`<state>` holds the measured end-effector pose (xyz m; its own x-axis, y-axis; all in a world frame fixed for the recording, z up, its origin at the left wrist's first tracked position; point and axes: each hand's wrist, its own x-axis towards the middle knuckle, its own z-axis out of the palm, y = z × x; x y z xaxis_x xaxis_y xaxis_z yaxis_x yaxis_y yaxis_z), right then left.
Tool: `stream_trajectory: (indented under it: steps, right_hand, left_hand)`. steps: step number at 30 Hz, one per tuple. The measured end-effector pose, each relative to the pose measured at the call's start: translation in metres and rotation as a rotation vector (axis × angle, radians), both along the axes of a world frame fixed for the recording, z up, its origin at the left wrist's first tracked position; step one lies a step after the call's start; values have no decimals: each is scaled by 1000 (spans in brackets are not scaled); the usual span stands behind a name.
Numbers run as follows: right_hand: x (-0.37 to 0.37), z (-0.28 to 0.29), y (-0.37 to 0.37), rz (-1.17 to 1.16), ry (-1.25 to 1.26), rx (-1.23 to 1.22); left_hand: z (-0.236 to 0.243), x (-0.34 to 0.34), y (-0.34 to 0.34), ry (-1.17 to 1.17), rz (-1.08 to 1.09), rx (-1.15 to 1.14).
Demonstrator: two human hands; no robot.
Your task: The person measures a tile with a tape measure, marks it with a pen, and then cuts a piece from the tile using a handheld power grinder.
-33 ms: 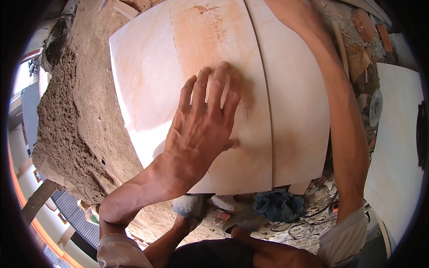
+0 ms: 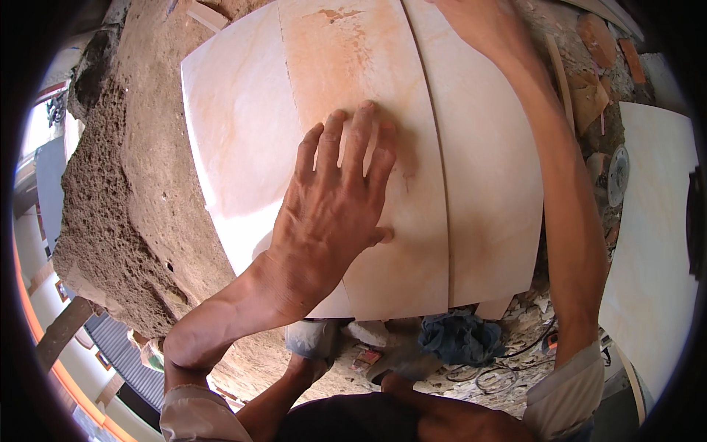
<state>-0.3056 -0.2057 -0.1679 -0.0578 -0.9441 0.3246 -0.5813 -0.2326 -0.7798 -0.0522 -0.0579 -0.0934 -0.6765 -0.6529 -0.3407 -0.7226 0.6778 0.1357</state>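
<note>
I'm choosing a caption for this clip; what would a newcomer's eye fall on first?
First, the left hand, fingers spread over the pale slab in the centre. Next, the rusty patch near the slab's top, and the right hand, partly cut off at the upper edge. The crumpled blue cloth stands out below the slab.

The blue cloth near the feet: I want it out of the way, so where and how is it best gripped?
The blue cloth is probably best pinched by its bunched middle, coming from above: it lies crumpled, so loose folds offer a grip, and its top looks uncovered. In this view its far edge borders the pale slab, likely leaving less room there.
</note>
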Motion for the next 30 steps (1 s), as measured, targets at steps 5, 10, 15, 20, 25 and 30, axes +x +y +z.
stream_trajectory:
  steps: [5, 10, 15, 20, 25, 30]
  right_hand:
    - [-15, 25, 77, 172, 55, 185]
    - [-19, 84, 247, 52, -315, 455]
    - [11, 85, 390, -248, -495, 315]
    - [14, 95, 459, -414, -768, 662]
    - [11, 105, 462, -163, -803, 870]
    - [9, 109, 466, -168, -857, 753]
  left_hand:
    - [3, -1, -1, -6, -10, -18]
    - [-3, 4, -1, 11, -64, -86]
    - [-4, 8, -4, 28, -53, -84]
    - [14, -32, 26, 305, -60, 27]
    - [30, -87, 113, 764, -25, 908]
    - [23, -102, 127, 733, 215, 1437]
